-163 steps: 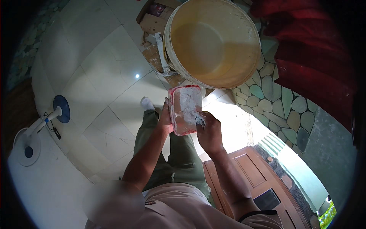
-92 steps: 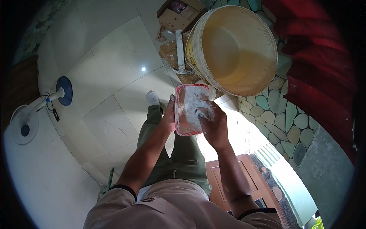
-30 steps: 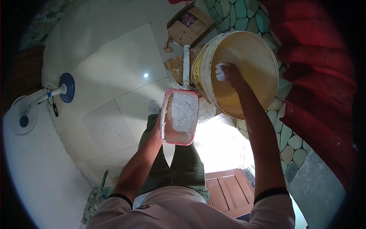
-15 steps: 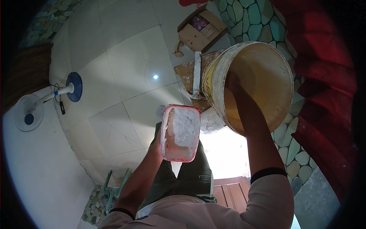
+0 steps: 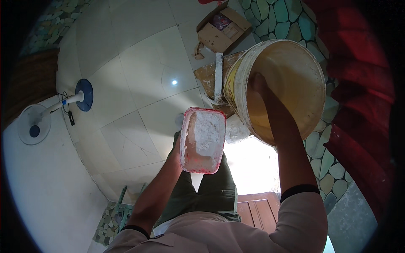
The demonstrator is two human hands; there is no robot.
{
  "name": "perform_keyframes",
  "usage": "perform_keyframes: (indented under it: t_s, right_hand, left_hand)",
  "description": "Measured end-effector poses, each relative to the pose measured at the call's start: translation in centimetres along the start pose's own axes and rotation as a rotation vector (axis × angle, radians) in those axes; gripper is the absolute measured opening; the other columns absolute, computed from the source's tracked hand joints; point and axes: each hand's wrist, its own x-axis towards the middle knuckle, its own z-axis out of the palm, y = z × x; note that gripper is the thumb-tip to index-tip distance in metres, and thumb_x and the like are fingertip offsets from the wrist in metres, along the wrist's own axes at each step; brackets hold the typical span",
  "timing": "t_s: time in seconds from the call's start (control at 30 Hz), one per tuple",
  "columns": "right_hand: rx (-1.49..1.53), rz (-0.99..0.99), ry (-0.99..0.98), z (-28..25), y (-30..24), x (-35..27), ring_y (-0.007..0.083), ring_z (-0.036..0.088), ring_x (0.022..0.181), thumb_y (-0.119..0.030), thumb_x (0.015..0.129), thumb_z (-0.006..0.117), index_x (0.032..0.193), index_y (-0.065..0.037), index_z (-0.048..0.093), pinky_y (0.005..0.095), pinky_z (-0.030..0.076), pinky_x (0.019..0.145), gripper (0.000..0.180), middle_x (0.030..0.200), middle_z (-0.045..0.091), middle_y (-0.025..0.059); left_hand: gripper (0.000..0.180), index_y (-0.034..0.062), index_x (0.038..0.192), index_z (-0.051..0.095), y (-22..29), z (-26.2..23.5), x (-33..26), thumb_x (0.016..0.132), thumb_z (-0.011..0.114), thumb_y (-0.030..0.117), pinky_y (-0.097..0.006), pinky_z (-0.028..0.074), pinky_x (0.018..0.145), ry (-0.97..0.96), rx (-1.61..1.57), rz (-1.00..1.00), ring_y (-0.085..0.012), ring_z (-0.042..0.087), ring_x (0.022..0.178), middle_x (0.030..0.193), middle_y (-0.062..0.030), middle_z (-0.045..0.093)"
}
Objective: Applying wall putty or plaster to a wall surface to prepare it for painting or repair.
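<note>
My left hand [image 5: 177, 147] holds up a rectangular clear plastic tub [image 5: 190, 158] with a red-smeared rim; its fingers are mostly hidden behind the tub. White powder or paste [image 5: 206, 134] lies inside, heaped toward the far right. To the right stands a large, whitish-stained bucket [image 5: 297, 80] with yellow on its outer side, its mouth facing me. My right arm reaches into it. Deep in its shadow, my right hand [image 5: 258, 81] looks closed near the left inner wall; whatever it grips cannot be made out.
A white-coated, long-handled tool [image 5: 218, 78] lies on a brown board [image 5: 205, 78] left of the bucket. Beyond is an open cardboard box [image 5: 223, 33]. A standing fan [image 5: 69, 101] is at the left, red folded sheeting [image 5: 358, 84] at the right. A whitish bag [image 5: 237, 130] sits below the bucket.
The tub has moved slightly up and to the right in my left hand. My right hand has come up a little inside the bucket and shows more clearly.
</note>
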Motion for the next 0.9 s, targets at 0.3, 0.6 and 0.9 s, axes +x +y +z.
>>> perform_keyframes:
  t_s: [0.3,0.6,0.9]
  right_hand:
    - [1.664,0.407,-0.526,-3.7,1.4,-1.1,0.0248,0.062,0.074,-0.024,0.093,0.049,0.097,-0.005,0.059,0.0389,0.051,0.063,0.021,0.082,0.062,0.011]
    - [1.689,0.316,-0.416,-11.5,-2.4,-5.5,0.022,0.059,0.07,-0.022,0.094,0.049,0.093,-0.005,0.058,0.0335,0.049,0.062,0.019,0.078,0.059,0.0088]
    - [1.538,0.37,-0.237,-11.6,-1.4,-8.4,0.0214,0.06,0.07,-0.018,0.091,0.057,0.096,0.001,0.059,0.0326,0.053,0.062,0.019,0.081,0.061,0.0106]
  left_hand:
    - [0.066,0.0092,0.135,0.042,-1.6,0.0,-1.4,0.085,0.061,0.047,-0.044,0.051,0.09,-0.106,0.011,0.006,-0.0248,0.058,0.111,0.129,-0.0111,0.053]
    - [0.067,0.0082,0.136,0.042,-1.6,2.4,-1.6,0.084,0.063,0.045,-0.043,0.052,0.09,-0.247,0.02,0.041,-0.0246,0.058,0.112,0.129,-0.0121,0.053]
    - [0.066,0.0068,0.134,0.043,-2.7,6.6,-1.1,0.085,0.061,0.048,-0.038,0.054,0.086,-0.351,0.152,0.091,-0.0253,0.062,0.104,0.121,-0.015,0.057]
